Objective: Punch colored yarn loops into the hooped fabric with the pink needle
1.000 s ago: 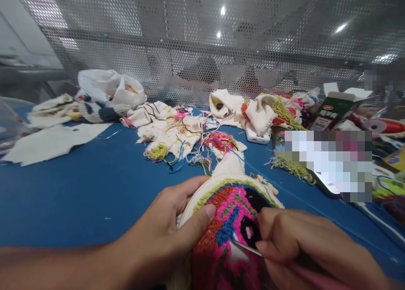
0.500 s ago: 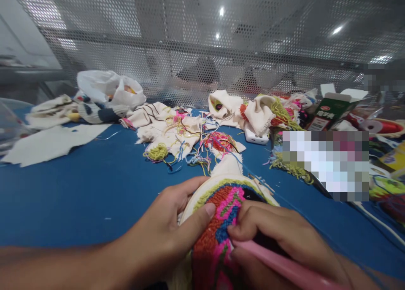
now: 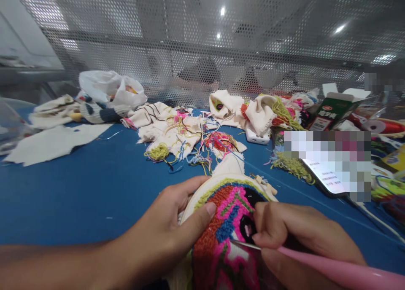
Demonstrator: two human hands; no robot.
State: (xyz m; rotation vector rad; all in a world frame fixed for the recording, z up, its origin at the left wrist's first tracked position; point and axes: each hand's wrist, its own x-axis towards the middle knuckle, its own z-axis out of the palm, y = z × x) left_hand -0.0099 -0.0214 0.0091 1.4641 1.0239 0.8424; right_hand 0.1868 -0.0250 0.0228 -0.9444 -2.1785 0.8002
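Observation:
My left hand (image 3: 177, 222) grips the left rim of a round embroidery hoop (image 3: 193, 201), its thumb lying on the stitched face. The fabric in the hoop carries looped yarn in rust red, bright pink, blue, black, green and yellow-green, with a bare white patch near the lower middle. In my right hand (image 3: 294, 231) is a punch needle with a pink handle (image 3: 329, 267), held like a pen. Its thin metal tip touches or nearly touches the fabric beside the blue stitches (image 3: 225, 233). My fingers hide part of the hoop's right side.
Fabric scraps (image 3: 172, 132) and tangled yarn (image 3: 221, 142) lie beyond the hoop. A white plastic bag (image 3: 110, 87) sits at the back left. To the right are a lit phone (image 3: 329, 176) with a cable, a green box (image 3: 332, 108) and more yarn. A perforated metal screen (image 3: 142, 41) borders the blue table (image 3: 95, 197).
My right hand has drawn back to the right with the punch needle, so its metal tip and more of the pink and black stitching now show. My left hand stays on the hoop.

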